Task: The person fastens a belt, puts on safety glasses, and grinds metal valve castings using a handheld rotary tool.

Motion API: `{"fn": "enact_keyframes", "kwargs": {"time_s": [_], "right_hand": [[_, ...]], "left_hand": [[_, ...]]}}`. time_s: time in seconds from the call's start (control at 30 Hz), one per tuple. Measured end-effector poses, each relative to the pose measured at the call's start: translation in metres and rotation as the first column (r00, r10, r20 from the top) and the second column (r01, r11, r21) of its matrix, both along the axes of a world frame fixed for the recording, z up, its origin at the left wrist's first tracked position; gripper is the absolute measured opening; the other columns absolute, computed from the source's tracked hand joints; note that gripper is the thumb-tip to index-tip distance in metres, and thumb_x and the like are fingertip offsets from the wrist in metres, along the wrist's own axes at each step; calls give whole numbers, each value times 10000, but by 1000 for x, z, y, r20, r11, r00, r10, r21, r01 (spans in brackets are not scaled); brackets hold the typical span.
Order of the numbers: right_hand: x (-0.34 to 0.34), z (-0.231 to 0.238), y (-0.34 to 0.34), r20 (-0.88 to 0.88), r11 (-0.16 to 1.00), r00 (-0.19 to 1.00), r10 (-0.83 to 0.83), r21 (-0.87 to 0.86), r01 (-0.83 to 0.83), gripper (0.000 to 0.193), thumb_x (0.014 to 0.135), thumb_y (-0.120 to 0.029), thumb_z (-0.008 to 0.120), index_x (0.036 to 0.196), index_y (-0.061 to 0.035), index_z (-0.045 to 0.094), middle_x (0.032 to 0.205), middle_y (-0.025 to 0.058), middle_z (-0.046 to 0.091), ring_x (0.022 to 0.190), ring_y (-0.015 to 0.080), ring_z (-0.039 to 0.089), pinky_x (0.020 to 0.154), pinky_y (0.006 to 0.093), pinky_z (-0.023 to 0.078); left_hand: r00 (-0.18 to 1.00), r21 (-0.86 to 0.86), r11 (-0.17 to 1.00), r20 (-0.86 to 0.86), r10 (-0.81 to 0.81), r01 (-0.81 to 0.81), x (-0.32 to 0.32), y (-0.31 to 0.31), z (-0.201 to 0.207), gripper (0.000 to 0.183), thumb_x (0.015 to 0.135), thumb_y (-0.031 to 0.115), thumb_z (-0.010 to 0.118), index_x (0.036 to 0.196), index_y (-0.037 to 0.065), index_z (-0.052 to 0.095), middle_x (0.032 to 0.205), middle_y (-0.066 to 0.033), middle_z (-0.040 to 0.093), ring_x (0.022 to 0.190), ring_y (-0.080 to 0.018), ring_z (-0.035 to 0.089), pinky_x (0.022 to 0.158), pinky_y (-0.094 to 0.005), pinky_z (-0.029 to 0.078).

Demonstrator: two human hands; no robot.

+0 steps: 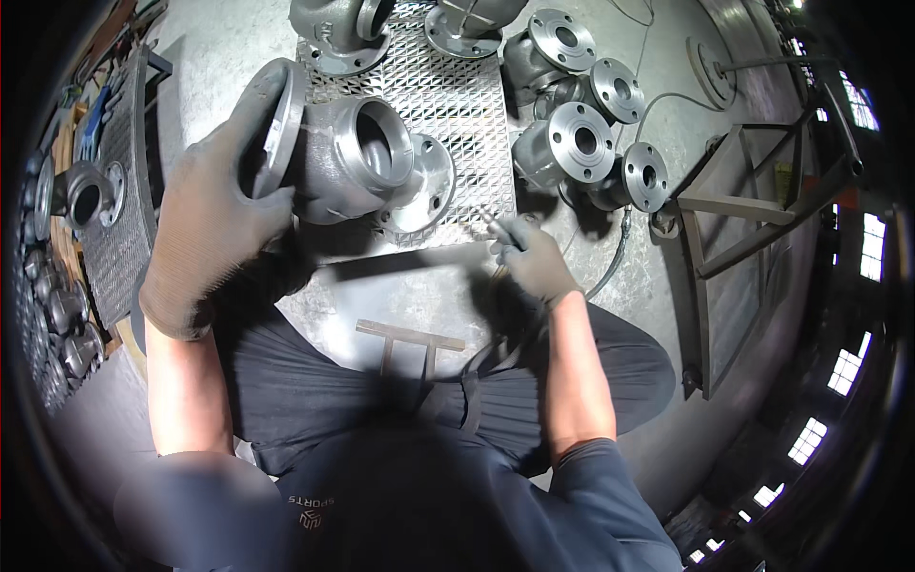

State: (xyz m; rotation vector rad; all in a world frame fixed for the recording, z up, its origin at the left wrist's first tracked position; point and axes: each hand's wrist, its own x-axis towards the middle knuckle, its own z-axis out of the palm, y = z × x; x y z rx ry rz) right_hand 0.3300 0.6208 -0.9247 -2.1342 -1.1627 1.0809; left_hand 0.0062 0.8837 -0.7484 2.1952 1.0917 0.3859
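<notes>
My left hand [217, 186], in a grey-brown work glove, wraps round the end flange of a grey cast-metal valve body [334, 157]. The casting lies tilted, with its round machined opening toward the upper right and another flange [434, 186] at its right side. My right hand [537, 259], also gloved, is closed on a slim tool [489, 219] with a thin metal tip. Its tip is apart from the casting, to the right of it. Most of the tool is hidden by my fingers, so its exact kind does not show.
The casting rests on a metal grating [467, 105]. More valve bodies [338, 29] stand at the far end, and several flanged castings [579, 143] are at the right. A hose [610, 272] runs near my right hand. A metal frame [743, 219] stands farther right; a bench [114, 191] is left.
</notes>
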Motion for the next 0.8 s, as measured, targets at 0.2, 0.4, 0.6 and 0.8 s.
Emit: {"fn": "enact_keyframes", "kwargs": {"time_s": [0.2, 0.4, 0.6, 0.8], "right_hand": [[-22, -37, 10, -289, 994, 951, -108, -7, 111, 421, 985, 56, 599, 1396, 45, 689, 1240, 181, 795, 1129, 252, 779, 970, 366, 604], [-32, -31, 28, -266, 984, 960, 89, 171, -44, 483, 955, 106, 571, 1427, 66, 662, 1300, 175, 779, 1201, 235, 777, 1031, 357, 606], [-30, -26, 35, -103, 968, 985, 139, 223, -113, 462, 942, 66, 581, 1374, 5, 734, 1245, 263, 773, 1200, 427, 747, 1047, 445, 583], [-26, -25, 37, -51, 956, 967, 250, 173, -238, 478, 910, 85, 621, 1374, 18, 714, 1207, 220, 773, 1160, 351, 771, 1006, 424, 596]], "left_hand": [[999, -15, 999, 31, 38, -38, 10, 12, -3, 950, 770, -90, 595, 1695, 123, 540, 1524, -213, 722, 1366, -199, 680, 1157, -301, 478], [999, 37, 999, -34, 2, -1, 9, 14, 2, 948, 759, -92, 588, 1683, 118, 554, 1523, -216, 724, 1364, -213, 684, 1158, -309, 481], [1000, -20, 1000, -9, 3, -3, 21, 9, 7, 946, 751, -92, 599, 1676, 104, 557, 1528, -231, 713, 1363, -215, 682, 1187, -328, 474], [999, 9, 999, -41, -31, 32, 16, 11, 8, 943, 756, -109, 597, 1676, 95, 558, 1547, -249, 694, 1435, -222, 652, 1209, -331, 459]]}}
